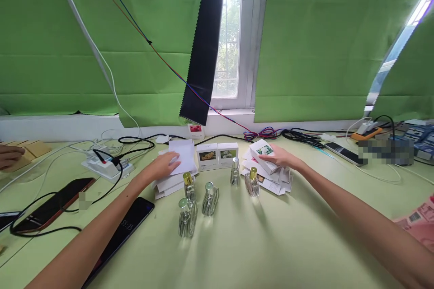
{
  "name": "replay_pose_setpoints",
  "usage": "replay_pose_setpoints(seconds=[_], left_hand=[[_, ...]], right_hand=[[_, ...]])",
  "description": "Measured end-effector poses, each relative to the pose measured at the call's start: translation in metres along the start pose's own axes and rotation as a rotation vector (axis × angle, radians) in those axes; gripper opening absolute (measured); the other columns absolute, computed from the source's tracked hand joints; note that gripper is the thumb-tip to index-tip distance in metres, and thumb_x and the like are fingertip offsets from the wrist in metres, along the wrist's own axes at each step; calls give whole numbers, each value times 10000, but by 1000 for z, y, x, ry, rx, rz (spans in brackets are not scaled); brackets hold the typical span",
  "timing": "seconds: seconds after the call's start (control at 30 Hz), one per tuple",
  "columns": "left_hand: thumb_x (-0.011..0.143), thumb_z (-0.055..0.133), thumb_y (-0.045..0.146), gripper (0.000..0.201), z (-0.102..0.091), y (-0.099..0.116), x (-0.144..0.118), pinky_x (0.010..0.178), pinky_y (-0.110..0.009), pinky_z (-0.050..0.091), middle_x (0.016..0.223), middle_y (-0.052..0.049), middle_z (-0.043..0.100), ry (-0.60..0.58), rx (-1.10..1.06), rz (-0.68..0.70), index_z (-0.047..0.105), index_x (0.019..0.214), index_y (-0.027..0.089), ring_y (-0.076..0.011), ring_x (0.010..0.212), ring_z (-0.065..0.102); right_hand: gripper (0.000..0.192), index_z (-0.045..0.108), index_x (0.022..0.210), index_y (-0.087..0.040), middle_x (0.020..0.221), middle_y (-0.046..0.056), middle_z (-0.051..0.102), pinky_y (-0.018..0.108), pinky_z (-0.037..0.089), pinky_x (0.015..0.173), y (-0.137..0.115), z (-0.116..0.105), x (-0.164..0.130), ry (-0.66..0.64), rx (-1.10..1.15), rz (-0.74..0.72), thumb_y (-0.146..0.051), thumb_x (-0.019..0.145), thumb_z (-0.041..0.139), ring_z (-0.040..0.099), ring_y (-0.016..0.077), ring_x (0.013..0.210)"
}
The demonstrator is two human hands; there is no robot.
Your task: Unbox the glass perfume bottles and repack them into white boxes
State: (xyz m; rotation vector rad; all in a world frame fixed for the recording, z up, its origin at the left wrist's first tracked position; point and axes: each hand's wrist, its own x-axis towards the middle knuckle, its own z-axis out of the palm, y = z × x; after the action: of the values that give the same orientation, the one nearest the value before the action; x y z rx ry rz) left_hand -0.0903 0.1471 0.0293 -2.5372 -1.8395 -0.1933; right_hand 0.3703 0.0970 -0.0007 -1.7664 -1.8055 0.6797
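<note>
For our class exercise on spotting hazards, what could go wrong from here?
The right pile of cartons lies unevenly, so it might slide under the right hand and tip the bottle beside it. The left hand, touching the left pile, could push it into the nearest bottle.

A loose stack of white card (182,150) is lying near the far edge of the bench (288,244), left of center, its top piece showing a blank face and its lower layers fanning unevenly toward the near edge. Right of center, also toward the far edge, a small white box (263,150) is sitting at an angle, displaying pale blossoms and green leaves, while flattened white cartons (273,186), some printed, are spreading messily beneath it.
</note>
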Motion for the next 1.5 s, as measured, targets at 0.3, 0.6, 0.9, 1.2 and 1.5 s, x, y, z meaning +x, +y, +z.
replay_pose_setpoints(seconds=[0.3, 0.6, 0.9, 1.2, 1.5], left_hand=[[853, 485, 424, 415, -40, 10, -17, 962, -394, 484, 1207, -134, 732, -174, 5, -6, 739, 1076, 183, -332, 1123, 661], [832, 613, 657, 594, -103, 178, -52, 600, -314, 535, 886, -111, 740, -44, -897, 134, 619, 1103, 128, -194, 652, 678], [824, 748, 401, 404, -88, 217, -58, 481, -228, 488, 755, -11, 665, 65, -1370, 303, 527, 1077, 175, -97, 530, 575], [787, 720, 246, 451, -81, 211, -56, 536, -239, 528, 1053, -75, 723, 79, -1227, 434, 517, 1186, 193, -154, 726, 666], [656, 633, 73, 464, -74, 215, -55, 651, -274, 544, 884, -17, 688, -55, -1328, 269, 522, 1088, 200, -148, 747, 654]], right_hand=[[626, 583, 1128, -175, 1130, 152, 718, 369, 582, 737, -46, -36, -9, 326, 307, 44, -639, 744, 754, 709, 295, 936], [682, 402, 1270, -236, 1073, 82, 730, 409, 628, 784, -162, -13, -44, 371, 884, -261, -644, 808, 691, 727, 271, 958], [669, 450, 1213, -234, 1009, 61, 715, 347, 597, 691, -188, 2, -70, 424, 1137, -259, -618, 756, 752, 711, 242, 891], [572, 625, 1019, -160, 893, 72, 738, 313, 597, 643, -181, -7, -72, 167, 1240, -169, -609, 714, 804, 714, 232, 851], [568, 646, 1006, -165, 954, 77, 765, 334, 648, 738, -158, 2, -59, 331, 1256, -144, -492, 624, 909, 743, 236, 885]])
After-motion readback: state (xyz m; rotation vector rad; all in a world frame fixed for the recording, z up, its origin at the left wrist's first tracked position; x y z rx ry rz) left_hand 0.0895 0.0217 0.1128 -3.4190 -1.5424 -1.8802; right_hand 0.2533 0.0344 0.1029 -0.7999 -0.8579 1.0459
